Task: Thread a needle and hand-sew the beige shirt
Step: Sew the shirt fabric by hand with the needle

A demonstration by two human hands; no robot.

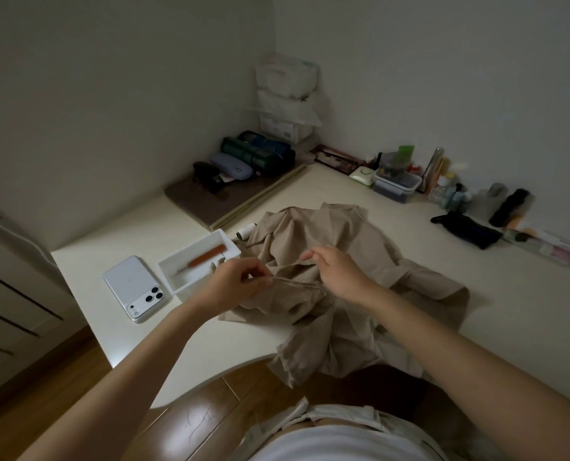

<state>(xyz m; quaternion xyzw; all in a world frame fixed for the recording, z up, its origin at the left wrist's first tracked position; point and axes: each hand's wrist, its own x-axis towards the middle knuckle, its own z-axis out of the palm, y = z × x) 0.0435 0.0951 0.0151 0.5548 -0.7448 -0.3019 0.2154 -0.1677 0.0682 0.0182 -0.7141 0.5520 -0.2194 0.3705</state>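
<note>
— Where's the beige shirt?

— Crumpled at the centre of the frame on the white table, its hem spilling over the near edge toward the lower middle.

— And the hands?

— The left hand pinches one end of a narrow folded edge of the shirt; the right hand pinches the cloth at the other end, fingers curled. That strip runs left to right between them, roughly level.

— Needle?

— Too small to tell. The thread spool sits just above the left hand, beside the white tray — so the left is probably nearer for fetching thread.
</note>
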